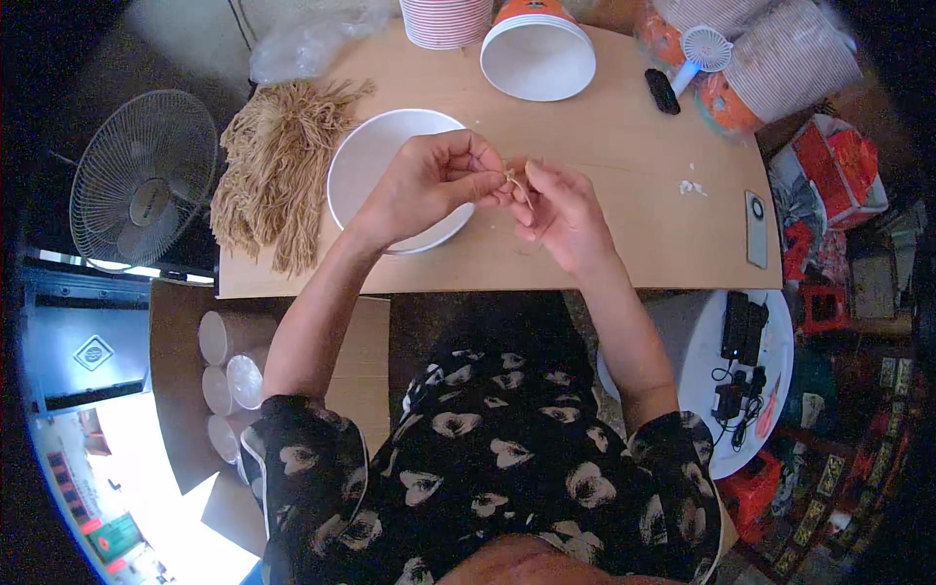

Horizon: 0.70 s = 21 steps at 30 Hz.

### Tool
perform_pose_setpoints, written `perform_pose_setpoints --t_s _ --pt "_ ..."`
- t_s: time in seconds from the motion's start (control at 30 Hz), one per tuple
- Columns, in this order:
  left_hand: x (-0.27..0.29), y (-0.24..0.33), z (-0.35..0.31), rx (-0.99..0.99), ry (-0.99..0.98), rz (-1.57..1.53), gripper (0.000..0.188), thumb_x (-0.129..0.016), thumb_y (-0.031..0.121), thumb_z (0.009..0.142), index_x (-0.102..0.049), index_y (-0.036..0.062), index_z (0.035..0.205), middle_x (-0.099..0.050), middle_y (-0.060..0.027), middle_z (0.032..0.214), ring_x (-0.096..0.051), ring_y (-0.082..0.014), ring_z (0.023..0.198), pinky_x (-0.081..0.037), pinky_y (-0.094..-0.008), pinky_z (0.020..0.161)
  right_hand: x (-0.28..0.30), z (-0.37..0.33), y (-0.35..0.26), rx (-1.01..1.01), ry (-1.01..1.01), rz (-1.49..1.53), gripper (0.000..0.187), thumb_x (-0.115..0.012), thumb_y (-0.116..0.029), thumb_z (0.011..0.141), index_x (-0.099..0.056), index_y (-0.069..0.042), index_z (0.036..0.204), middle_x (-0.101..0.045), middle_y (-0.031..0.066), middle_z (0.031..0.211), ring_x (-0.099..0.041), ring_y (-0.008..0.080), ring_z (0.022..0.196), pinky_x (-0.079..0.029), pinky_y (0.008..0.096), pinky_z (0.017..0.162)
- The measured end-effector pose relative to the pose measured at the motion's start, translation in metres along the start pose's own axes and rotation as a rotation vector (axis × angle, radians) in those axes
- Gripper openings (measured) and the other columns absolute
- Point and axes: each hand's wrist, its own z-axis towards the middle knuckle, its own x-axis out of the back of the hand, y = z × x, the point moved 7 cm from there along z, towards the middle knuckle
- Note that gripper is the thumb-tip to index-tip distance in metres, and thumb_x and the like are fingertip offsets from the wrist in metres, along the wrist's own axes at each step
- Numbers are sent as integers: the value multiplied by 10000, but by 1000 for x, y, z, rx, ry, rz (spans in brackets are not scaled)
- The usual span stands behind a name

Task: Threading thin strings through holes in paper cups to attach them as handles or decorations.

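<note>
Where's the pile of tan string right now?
In the head view, the pile of tan string lies at the table's left end, right beside the white bowl, with the floor fan just beyond it.

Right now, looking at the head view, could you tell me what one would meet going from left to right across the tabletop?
Pile of tan twine → white bowl → left hand → right hand, the two pinching a short bit of twine between them → black phone near the table's right edge.

red printed packages (838, 171) right of table; dark phone (756, 229) on it.
</note>
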Motion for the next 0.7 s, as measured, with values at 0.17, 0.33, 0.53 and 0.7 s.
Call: perform_pose_setpoints --t_s 0.17,0.33,0.53,0.7 --pt "-2 -1 1 10 -37 18 101 -641 59 948 -619 -11 1017 -682 -64 937 -683 -135 898 -564 -242 778 0 0 -8 122 55 -256 209 -662 -234 943 -634 -33 992 -603 15 766 -542 77 578 -451 233 483" --pt "-5 3 2 5 -27 23 91 -624 21 944 -631 -52 998 -690 -87 900 -690 -130 862 -576 -240 773 1 0 -9 179 73 -274 156 -676 -201 929 -644 -49 952 -574 -3 730 -530 68 573 -432 217 472" --pt "-5 3 0 35 -28 3 86 -621 20 946 -620 -47 1000 -693 -91 904 -690 -134 869 -578 -247 787 9 2 2 71 91 10 116 -665 -180 926 -643 -68 949 -574 -12 724 -503 54 566 -380 209 454" --pt "-3 3 0 27 -35 -26 91 -622 20 946 -612 -45 1009 -694 -93 908 -690 -140 878 -581 -254 788 10 -2 -6 46 194 -136 163 -655 -195 934 -649 -42 992 -575 -12 726 -488 44 558 -350 194 456"
